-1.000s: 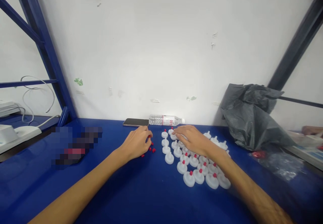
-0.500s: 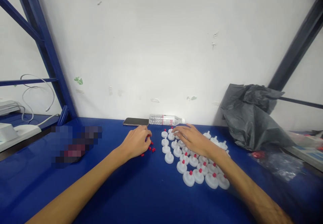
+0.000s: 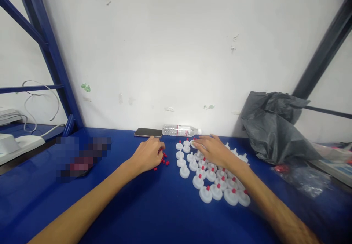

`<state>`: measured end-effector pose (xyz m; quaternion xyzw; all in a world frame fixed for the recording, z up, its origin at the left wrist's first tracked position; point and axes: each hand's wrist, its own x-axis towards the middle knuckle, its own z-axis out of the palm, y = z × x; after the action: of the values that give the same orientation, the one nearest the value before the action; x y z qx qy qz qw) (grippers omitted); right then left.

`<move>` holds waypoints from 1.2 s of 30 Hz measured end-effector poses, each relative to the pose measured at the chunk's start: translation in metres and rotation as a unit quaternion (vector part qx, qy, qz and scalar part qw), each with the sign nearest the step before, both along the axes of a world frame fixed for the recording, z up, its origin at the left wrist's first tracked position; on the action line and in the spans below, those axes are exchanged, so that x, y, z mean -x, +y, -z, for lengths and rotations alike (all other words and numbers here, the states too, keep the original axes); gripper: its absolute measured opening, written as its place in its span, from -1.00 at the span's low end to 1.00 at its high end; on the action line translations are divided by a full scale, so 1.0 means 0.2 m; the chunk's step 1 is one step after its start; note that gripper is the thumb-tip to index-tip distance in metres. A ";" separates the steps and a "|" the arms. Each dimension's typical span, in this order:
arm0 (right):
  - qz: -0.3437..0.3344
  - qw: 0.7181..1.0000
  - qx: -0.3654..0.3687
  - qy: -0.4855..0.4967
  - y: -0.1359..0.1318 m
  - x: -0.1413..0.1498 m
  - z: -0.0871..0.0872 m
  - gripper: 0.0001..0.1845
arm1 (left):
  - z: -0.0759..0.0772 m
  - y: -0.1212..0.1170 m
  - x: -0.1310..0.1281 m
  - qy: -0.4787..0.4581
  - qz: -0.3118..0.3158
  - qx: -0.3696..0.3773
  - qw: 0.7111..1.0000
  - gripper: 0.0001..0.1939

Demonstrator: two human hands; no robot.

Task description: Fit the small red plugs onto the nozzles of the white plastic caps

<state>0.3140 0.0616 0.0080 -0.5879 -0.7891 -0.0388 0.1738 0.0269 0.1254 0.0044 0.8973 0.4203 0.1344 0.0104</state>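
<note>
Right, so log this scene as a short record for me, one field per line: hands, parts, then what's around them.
left hand: left hand at the loose red caps, fingers curled, grip unclear
right hand: right hand over the white pieces, hiding some; grip unclear
parts: white pieces grouped, stems up; some have red tips, others bare
by the wall: dark-screened phone lying flat; clear bottle on its side, right of it
right side: crumpled grey bag, clear plastic
surface: blue tabletop
</note>
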 end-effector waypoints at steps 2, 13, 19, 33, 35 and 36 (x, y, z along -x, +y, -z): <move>0.000 0.999 -0.040 0.013 -0.01 0.01 -0.04 -0.59 | 0.00 -0.01 0.00 0.004 0.000 0.001 1.000 -0.73; -0.101 0.988 -0.112 0.037 -0.11 0.19 -0.07 -0.75 | -0.02 -0.02 0.01 -0.035 -0.012 -0.010 0.999 -0.65; -0.166 0.976 -0.137 0.029 -0.11 0.27 -0.02 -0.63 | -0.02 -0.08 -0.04 -0.100 0.061 0.013 0.993 -0.67; -0.181 0.972 -0.142 0.051 -0.12 0.26 -0.03 -0.71 | 0.03 -0.14 -0.12 -0.194 0.083 0.081 0.974 -0.65; -0.180 0.972 -0.137 0.067 -0.11 0.26 -0.03 -0.77 | 0.03 -0.14 -0.14 -0.254 0.084 0.126 0.955 -0.62; -0.183 0.970 -0.143 0.073 -0.11 0.27 -0.04 -0.80 | 0.03 -0.14 -0.15 -0.297 0.085 0.155 0.938 -0.61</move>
<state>0.2610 0.0398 0.0164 -0.4039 -0.8547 -0.0754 0.3173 0.0568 0.0979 -0.0019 0.8360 0.3361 0.3267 0.2852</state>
